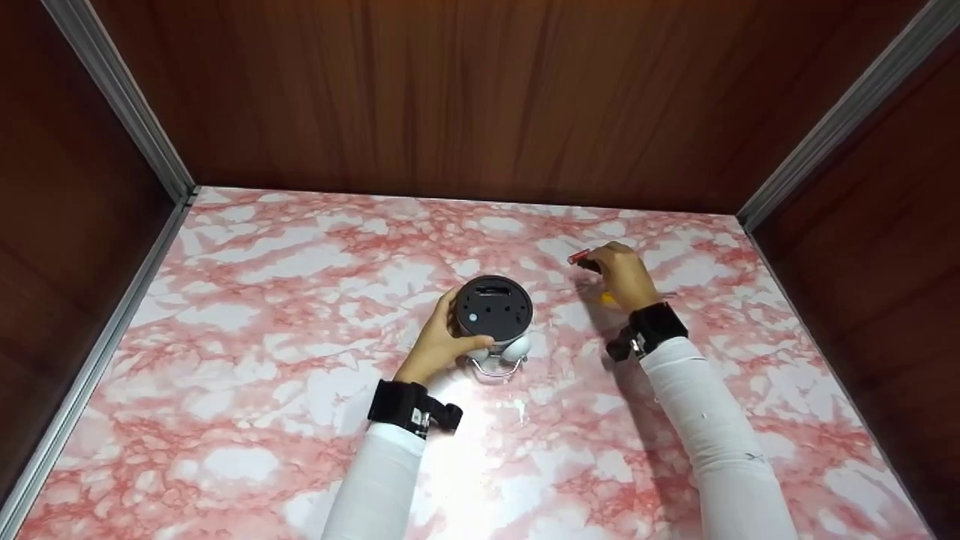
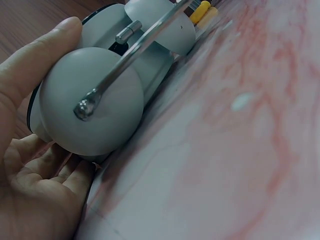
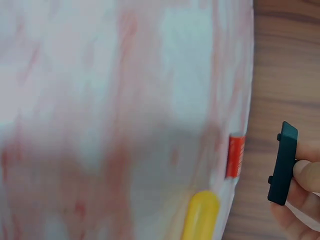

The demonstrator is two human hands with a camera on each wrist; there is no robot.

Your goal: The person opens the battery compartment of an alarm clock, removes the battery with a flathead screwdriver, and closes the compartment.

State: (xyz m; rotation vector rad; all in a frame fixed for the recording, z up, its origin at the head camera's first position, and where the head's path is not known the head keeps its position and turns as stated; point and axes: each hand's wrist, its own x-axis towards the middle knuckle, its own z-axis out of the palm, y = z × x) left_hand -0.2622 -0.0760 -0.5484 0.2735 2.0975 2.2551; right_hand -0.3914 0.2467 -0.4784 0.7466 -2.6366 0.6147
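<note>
A twin-bell alarm clock [image 1: 495,324] has its black back turned up, with an uncovered battery slot [image 1: 493,290] in it. My left hand [image 1: 439,341] grips its rim, thumb over the edge and fingers round the side. Two pale bells [image 2: 92,102] and a metal carrying handle [image 2: 142,42] show close up in the left wrist view. Farther right, my right hand [image 1: 621,274] pinches a small black battery cover [image 3: 283,165] between thumb and fingers. A red battery [image 3: 235,156] lies on the table near that hand, with a yellow-handled screwdriver [image 3: 201,217] beside it.
The table [image 1: 247,360] has a red-and-white marbled top. Brown wood-look panels [image 1: 450,97] stand at the back and both sides, with metal strips [image 1: 139,112] in the corners.
</note>
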